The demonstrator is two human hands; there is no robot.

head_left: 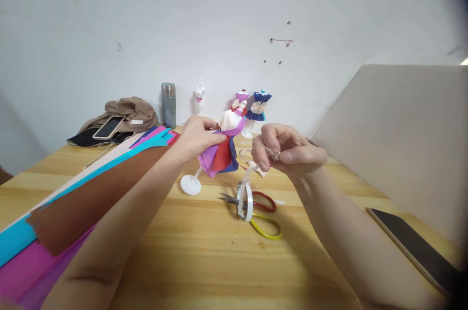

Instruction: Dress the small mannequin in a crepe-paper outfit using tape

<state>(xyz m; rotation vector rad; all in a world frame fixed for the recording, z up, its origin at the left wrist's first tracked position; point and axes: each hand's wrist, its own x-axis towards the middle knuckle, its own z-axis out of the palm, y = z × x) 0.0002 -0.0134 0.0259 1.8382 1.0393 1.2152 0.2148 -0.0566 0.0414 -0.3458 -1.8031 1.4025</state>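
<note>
Below right hand [290, 149], pinching clear strip [275, 155] | tape roll [249, 203] overlapping scissors [263, 209] | left hand [195, 138] pinching paper dress [221, 155]

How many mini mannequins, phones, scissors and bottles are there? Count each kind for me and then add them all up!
Mini mannequins: 4
Phones: 2
Pairs of scissors: 1
Bottles: 1
Total: 8

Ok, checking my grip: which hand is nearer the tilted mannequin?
Left: the left hand holds the tilted mannequin at its colourful skirt; the right hand is apart, to its right.
</note>
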